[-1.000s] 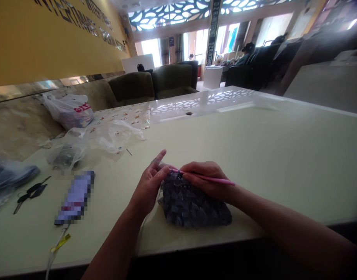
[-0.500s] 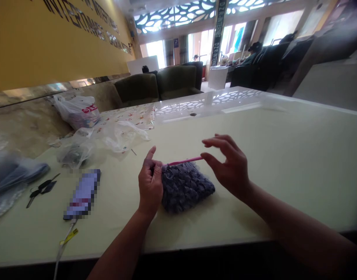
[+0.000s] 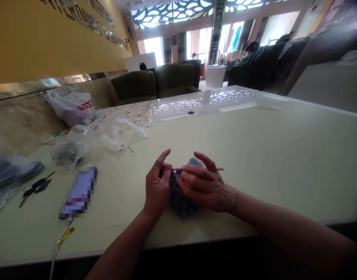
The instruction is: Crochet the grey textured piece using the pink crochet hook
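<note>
My left hand (image 3: 158, 186) is closed on the edge of a dark blue-grey crocheted piece (image 3: 182, 204), its index finger pointing up. A pink crochet hook (image 3: 220, 169) lies level across the top of that piece, its left end beside my left thumb. My right hand (image 3: 206, 184) is closed around the middle of the hook, with thumb and fingertips bunched in front of the crochet work and index finger raised. A thin strand of yarn (image 3: 176, 177) shows by those fingertips. Much of the piece is hidden behind my right hand.
On the pale table (image 3: 268, 167), to the left, lie a pixelated phone (image 3: 79, 192) with a white cable (image 3: 55, 249), keys (image 3: 35, 188) and clear plastic bags (image 3: 117, 134). A white carrier bag (image 3: 72, 109) stands farther back. Dark green chairs (image 3: 175, 79) are beyond the table.
My right hand has moved left and closed over the hook and the crocheted piece; before, it was spread at the hook's right end. The piece has turned and shows less of its face.
</note>
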The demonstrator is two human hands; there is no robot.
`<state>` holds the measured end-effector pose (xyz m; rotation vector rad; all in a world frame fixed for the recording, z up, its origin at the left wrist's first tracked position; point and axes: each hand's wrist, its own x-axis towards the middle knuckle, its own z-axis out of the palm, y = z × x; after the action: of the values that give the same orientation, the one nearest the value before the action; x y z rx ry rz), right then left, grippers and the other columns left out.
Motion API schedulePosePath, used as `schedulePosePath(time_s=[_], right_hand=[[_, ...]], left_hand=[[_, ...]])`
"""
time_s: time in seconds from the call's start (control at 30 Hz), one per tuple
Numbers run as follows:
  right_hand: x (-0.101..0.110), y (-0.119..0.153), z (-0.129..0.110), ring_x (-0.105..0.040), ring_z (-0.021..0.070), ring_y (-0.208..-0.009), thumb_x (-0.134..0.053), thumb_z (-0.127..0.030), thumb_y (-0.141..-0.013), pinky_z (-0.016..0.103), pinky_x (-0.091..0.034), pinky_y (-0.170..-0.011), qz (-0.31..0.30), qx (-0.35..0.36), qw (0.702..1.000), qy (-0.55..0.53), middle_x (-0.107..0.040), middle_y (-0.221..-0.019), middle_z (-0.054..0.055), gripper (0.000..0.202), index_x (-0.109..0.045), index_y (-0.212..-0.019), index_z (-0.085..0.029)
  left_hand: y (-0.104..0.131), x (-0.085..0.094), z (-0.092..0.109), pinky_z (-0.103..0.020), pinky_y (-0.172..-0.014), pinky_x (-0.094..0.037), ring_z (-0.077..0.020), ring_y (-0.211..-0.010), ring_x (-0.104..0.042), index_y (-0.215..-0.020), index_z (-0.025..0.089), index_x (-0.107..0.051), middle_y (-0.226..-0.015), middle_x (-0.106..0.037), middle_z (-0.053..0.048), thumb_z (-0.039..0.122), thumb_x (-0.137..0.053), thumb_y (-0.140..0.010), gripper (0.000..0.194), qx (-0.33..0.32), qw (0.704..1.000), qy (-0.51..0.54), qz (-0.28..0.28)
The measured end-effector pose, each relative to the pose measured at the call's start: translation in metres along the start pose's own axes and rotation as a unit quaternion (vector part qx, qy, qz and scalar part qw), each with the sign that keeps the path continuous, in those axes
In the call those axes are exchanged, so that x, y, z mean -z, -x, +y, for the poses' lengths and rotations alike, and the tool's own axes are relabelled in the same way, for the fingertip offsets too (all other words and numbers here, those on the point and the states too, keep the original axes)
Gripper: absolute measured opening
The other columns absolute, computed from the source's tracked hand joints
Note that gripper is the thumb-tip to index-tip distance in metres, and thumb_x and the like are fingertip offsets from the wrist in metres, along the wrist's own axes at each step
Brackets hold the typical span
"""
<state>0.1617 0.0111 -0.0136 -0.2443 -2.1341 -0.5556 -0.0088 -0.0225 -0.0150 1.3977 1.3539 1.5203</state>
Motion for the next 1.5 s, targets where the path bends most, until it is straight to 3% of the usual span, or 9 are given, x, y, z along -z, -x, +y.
schedulePosePath(time_s=[0.27, 0.4, 0.63, 0.77, 0.87, 0.97, 1.13, 1.3, 1.5], right_hand=[[-0.012, 0.003, -0.002, -0.065, 0.0208, -0.094, -0.059, -0.013, -0.091, 0.038, -0.054, -0.097, -0.013, -0.045, 0.999, -0.016, -0.070, -0.090, 0.004, 0.011, -0.066, -0.094, -0.021], [-0.019, 0.004, 0.001, -0.065, 0.0226, -0.097, -0.062, -0.022, -0.093, 0.048, -0.050, -0.105, 0.003, -0.141, 0.987, -0.078, -0.069, -0.092, 0.008, 0.008, -0.065, -0.088, -0.016], [-0.026, 0.008, -0.008, -0.061, 0.0275, -0.117, -0.061, -0.025, -0.094, 0.047, -0.047, -0.108, -0.022, -0.160, 0.984, -0.071, -0.070, -0.111, 0.013, 0.017, -0.066, -0.105, -0.014], [-0.024, 0.010, 0.005, -0.057, 0.0309, -0.123, -0.061, -0.044, -0.094, 0.058, -0.038, -0.112, -0.012, -0.262, 0.954, -0.145, -0.063, -0.123, 0.017, 0.037, -0.059, -0.118, -0.017], [-0.017, 0.007, 0.017, -0.061, 0.0280, -0.117, -0.058, -0.062, -0.090, 0.056, -0.038, -0.113, -0.009, -0.260, 0.926, -0.274, -0.065, -0.119, 0.014, 0.053, -0.057, -0.119, -0.018], [-0.008, 0.003, 0.020, -0.067, 0.0202, -0.095, -0.050, -0.052, -0.098, 0.048, -0.044, -0.108, -0.040, -0.233, 0.902, -0.360, -0.070, -0.099, 0.008, 0.037, -0.062, -0.108, -0.018], [-0.009, 0.002, 0.013, -0.062, 0.0152, -0.074, -0.050, -0.019, -0.097, 0.034, -0.055, -0.083, -0.009, -0.189, 0.943, -0.272, -0.065, -0.077, 0.003, 0.010, -0.060, -0.093, -0.018], [-0.014, 0.005, 0.020, -0.059, 0.0141, -0.069, -0.053, -0.018, -0.097, 0.034, -0.056, -0.082, -0.012, -0.139, 0.969, -0.201, -0.063, -0.075, 0.003, 0.007, -0.060, -0.095, -0.016], [-0.014, 0.007, 0.025, -0.057, 0.0126, -0.068, -0.054, -0.024, -0.098, 0.035, -0.056, -0.089, -0.019, -0.087, 0.983, -0.163, -0.061, -0.075, 0.000, 0.013, -0.062, -0.106, -0.017]], left_hand=[[-0.009, 0.009, -0.003, -0.021, -0.068, -0.042, -0.0100, -0.066, -0.044, -0.137, 0.028, -0.059, -0.076, -0.051, 0.004, 0.036, -0.062, -0.091, 0.047, 0.026, 0.998, 0.042, 0.034], [-0.012, 0.013, -0.004, -0.021, -0.071, -0.043, -0.0101, -0.068, -0.046, -0.139, 0.028, -0.057, -0.080, -0.055, 0.003, 0.037, -0.057, -0.094, 0.046, -0.015, 0.997, -0.007, 0.078], [-0.016, 0.015, -0.010, -0.019, -0.073, -0.045, -0.0086, -0.070, -0.051, -0.136, 0.029, -0.059, -0.081, -0.057, 0.003, 0.033, -0.059, -0.092, 0.044, -0.030, 0.990, 0.019, 0.139], [-0.018, 0.017, -0.010, -0.018, -0.069, -0.044, -0.0072, -0.068, -0.049, -0.138, 0.031, -0.057, -0.079, -0.055, 0.004, 0.033, -0.063, -0.091, 0.048, -0.026, 0.994, 0.072, 0.074], [-0.016, 0.018, -0.007, -0.018, -0.069, -0.044, -0.0073, -0.069, -0.051, -0.138, 0.030, -0.057, -0.078, -0.056, 0.005, 0.030, -0.065, -0.090, 0.048, -0.052, 0.996, 0.068, -0.015], [-0.014, 0.017, -0.006, -0.019, -0.070, -0.045, -0.0080, -0.071, -0.053, -0.137, 0.030, -0.058, -0.079, -0.060, 0.004, 0.029, -0.064, -0.091, 0.046, -0.075, 0.993, 0.058, -0.076], [-0.013, 0.017, -0.004, -0.021, -0.077, -0.046, -0.0094, -0.079, -0.058, -0.145, 0.033, -0.048, -0.088, -0.064, 0.003, 0.029, -0.071, -0.086, 0.064, 0.002, 0.985, 0.110, -0.131], [-0.015, 0.020, -0.002, -0.025, -0.081, -0.047, -0.0110, -0.081, -0.061, -0.155, 0.038, -0.025, -0.090, -0.068, 0.002, 0.022, -0.079, -0.078, 0.095, 0.104, 0.960, 0.189, -0.178], [-0.015, 0.021, 0.004, -0.023, -0.076, -0.045, -0.0099, -0.076, -0.060, -0.157, 0.040, -0.016, -0.084, -0.067, 0.004, 0.015, -0.079, -0.077, 0.105, 0.146, 0.939, 0.240, -0.197]])
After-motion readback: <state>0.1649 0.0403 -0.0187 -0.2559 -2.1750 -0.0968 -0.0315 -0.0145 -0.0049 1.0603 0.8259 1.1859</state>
